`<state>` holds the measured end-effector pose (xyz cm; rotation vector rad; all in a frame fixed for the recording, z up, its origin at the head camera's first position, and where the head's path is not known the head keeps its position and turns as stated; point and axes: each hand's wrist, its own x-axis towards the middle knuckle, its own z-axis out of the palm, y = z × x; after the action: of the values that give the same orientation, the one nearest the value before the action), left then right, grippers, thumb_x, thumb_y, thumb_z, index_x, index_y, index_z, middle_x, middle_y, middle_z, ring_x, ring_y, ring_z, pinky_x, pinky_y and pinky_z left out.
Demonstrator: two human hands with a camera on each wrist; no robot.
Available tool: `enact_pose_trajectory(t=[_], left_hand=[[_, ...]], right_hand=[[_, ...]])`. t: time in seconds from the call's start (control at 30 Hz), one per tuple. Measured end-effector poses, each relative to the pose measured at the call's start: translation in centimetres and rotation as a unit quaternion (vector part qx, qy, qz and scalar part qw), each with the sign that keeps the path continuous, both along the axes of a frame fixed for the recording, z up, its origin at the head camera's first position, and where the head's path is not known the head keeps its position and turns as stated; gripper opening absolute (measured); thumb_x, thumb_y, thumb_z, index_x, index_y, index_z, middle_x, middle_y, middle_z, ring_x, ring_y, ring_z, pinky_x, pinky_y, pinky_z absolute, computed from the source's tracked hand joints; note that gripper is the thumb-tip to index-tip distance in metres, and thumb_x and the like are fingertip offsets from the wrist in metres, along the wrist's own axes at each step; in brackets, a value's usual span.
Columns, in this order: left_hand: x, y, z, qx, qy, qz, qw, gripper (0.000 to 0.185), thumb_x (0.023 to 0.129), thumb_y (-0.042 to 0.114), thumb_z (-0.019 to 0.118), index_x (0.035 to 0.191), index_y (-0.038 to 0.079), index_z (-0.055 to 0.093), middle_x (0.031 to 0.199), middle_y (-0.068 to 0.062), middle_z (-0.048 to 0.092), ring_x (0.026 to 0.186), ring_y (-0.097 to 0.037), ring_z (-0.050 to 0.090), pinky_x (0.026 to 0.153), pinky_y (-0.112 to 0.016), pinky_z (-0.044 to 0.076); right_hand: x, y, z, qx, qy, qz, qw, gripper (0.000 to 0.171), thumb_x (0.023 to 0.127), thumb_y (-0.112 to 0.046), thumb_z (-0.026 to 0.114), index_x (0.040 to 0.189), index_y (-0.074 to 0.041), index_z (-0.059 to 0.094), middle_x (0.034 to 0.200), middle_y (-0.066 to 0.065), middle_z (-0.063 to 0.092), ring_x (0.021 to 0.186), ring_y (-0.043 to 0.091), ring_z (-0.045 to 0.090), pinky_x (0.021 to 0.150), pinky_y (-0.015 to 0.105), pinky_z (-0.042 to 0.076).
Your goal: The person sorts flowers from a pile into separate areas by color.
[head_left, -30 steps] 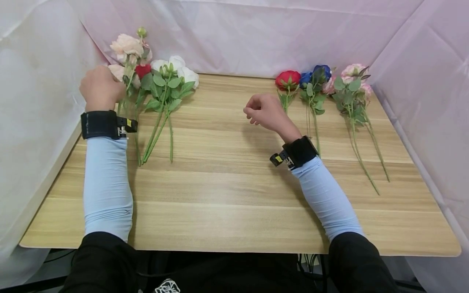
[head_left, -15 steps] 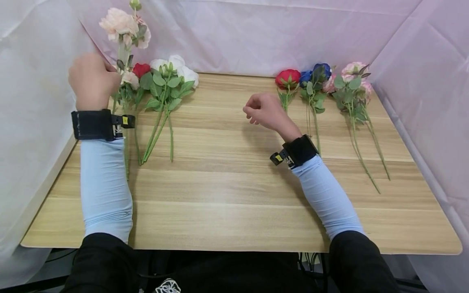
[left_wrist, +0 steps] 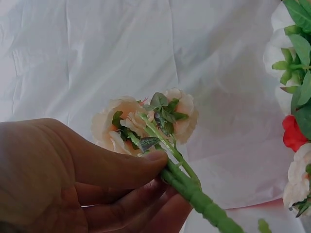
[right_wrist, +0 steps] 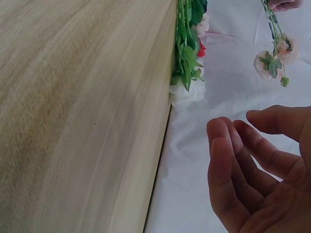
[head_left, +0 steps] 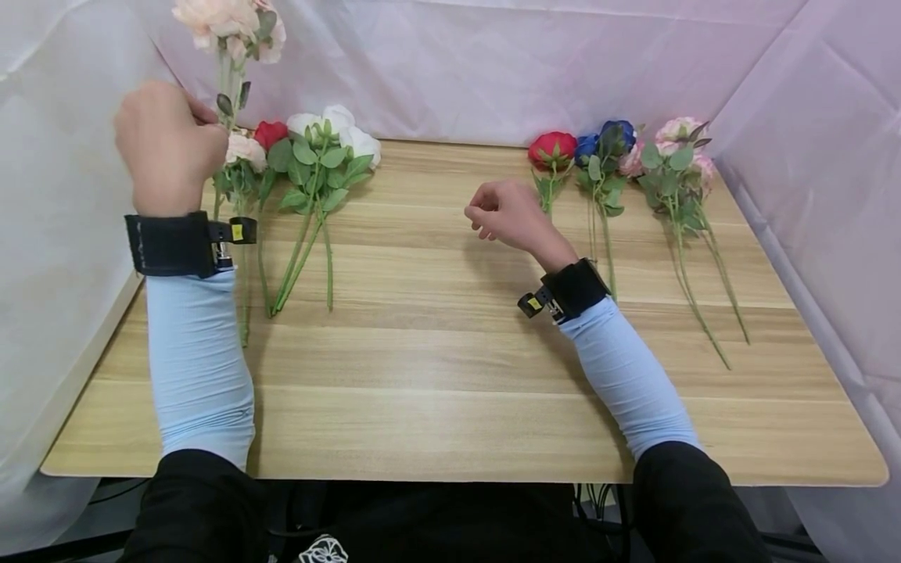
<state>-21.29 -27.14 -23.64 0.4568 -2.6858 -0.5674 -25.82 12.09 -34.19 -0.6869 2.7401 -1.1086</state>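
Observation:
My left hand [head_left: 169, 145] pinches the green stem [left_wrist: 194, 194] of a pale peach flower spray [head_left: 221, 27] between thumb and fingers. The spray stands upright above the back left of the table, its top cut off by the head view's edge. Below it lie a pale pink flower [head_left: 244, 150], a red flower [head_left: 271, 134] and white flowers [head_left: 341, 129] with green leaves. Over the middle right of the table hovers my right hand [head_left: 517, 219], fingers loosely curled and holding nothing. A red flower [head_left: 552, 150] lies just beyond it.
Blue flowers [head_left: 612, 143] and pink flowers [head_left: 679, 141] lie at the back right of the wooden table [head_left: 436, 375], stems toward me. White cloth [head_left: 450, 70] hangs behind the table and along both sides.
My left hand has lifted the peach flower spray up and to the left, away from the flowers lying there. The right hand has stayed almost still.

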Motion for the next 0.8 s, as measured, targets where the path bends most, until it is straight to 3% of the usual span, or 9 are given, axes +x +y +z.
enact_pose_trajectory(t=[0.07,0.17,0.23,0.33,0.43,0.53,0.67,0.73,0.8], left_hand=[[-0.1,0.4,-0.3,-0.002,0.007,-0.017,0.9998,0.043,0.081,0.002,0.044,0.108,-0.004,0.078,0.054,0.01,0.053,0.097,-0.039,0.062,0.067,-0.033,0.036],[-0.3,1.3,-0.6,0.002,0.002,-0.046,0.9989,0.042,0.083,0.003,0.046,0.11,-0.004,0.077,0.089,-0.017,0.076,0.104,-0.04,0.062,0.076,-0.037,0.042],[-0.3,2.0,-0.7,0.008,-0.004,-0.07,0.9975,0.041,0.086,0.004,0.048,0.115,-0.004,0.076,0.118,-0.027,0.073,0.109,-0.042,0.063,0.091,-0.045,0.047],[-0.4,3.1,-0.7,0.023,-0.03,-0.099,0.9944,0.04,0.09,0.008,0.052,0.121,-0.003,0.073,0.126,-0.027,0.07,0.115,-0.042,0.062,0.108,-0.053,0.042],[-0.5,4.4,-0.9,0.017,-0.021,-0.127,0.9915,0.039,0.089,0.008,0.051,0.117,-0.004,0.075,0.123,-0.027,0.072,0.112,-0.043,0.064,0.109,-0.056,0.042],[-0.6,5.9,-1.5,0.01,-0.003,-0.16,0.9871,0.035,0.09,0.007,0.052,0.112,-0.005,0.077,0.117,-0.026,0.074,0.101,-0.042,0.067,0.101,-0.055,0.047],[-0.7,8.4,-2.2,-0.009,0.014,-0.207,0.9781,0.033,0.084,0.002,0.048,0.092,-0.004,0.079,0.091,-0.021,0.075,0.078,-0.032,0.06,0.076,-0.042,0.044],[-0.7,9.5,-2.4,-0.02,0.011,-0.227,0.9737,0.029,0.078,-0.001,0.043,0.072,0.0,0.072,0.068,-0.013,0.06,0.066,-0.024,0.044,0.064,-0.035,0.033],[-0.5,10.7,-2.6,-0.024,0.003,-0.243,0.9696,0.024,0.076,-0.002,0.042,0.06,0.006,0.059,0.059,-0.003,0.04,0.063,-0.02,0.031,0.059,-0.032,0.023]], right_hand=[[0.0,0.0,-0.1,0.0,0.002,0.001,1.0,0.025,0.102,-0.023,0.062,0.106,-0.001,0.073,0.093,0.02,0.077,0.078,0.033,0.077,0.062,0.026,0.058],[0.1,0.1,-0.2,0.002,0.007,0.002,1.0,0.025,0.102,-0.023,0.063,0.105,-0.001,0.074,0.091,0.019,0.077,0.077,0.031,0.077,0.061,0.026,0.058],[0.1,0.1,-0.3,0.001,0.007,0.003,1.0,0.024,0.102,-0.023,0.063,0.105,-0.002,0.074,0.091,0.019,0.077,0.077,0.031,0.077,0.061,0.026,0.058],[0.1,0.1,-0.2,0.0,0.003,0.006,1.0,0.023,0.102,-0.023,0.063,0.105,-0.004,0.073,0.092,0.02,0.077,0.078,0.032,0.077,0.062,0.026,0.058],[0.2,0.0,0.0,0.002,-0.001,0.007,1.0,0.023,0.103,-0.024,0.062,0.106,-0.004,0.073,0.094,0.02,0.077,0.079,0.032,0.077,0.063,0.028,0.059],[0.2,-0.1,0.0,0.009,-0.006,0.008,1.0,0.025,0.103,-0.025,0.062,0.108,-0.003,0.073,0.096,0.021,0.077,0.081,0.033,0.076,0.065,0.029,0.059],[0.3,-0.2,0.1,0.008,-0.016,0.009,1.0,0.025,0.103,-0.025,0.061,0.109,-0.003,0.072,0.098,0.021,0.076,0.083,0.034,0.076,0.067,0.03,0.06],[0.4,-0.3,0.3,0.002,-0.02,0.01,1.0,0.024,0.103,-0.026,0.062,0.108,-0.005,0.073,0.097,0.021,0.076,0.082,0.032,0.076,0.067,0.029,0.06],[0.6,-0.4,0.4,-0.003,-0.02,0.011,1.0,0.022,0.103,-0.026,0.062,0.107,-0.007,0.073,0.096,0.02,0.076,0.082,0.032,0.076,0.067,0.03,0.059]])
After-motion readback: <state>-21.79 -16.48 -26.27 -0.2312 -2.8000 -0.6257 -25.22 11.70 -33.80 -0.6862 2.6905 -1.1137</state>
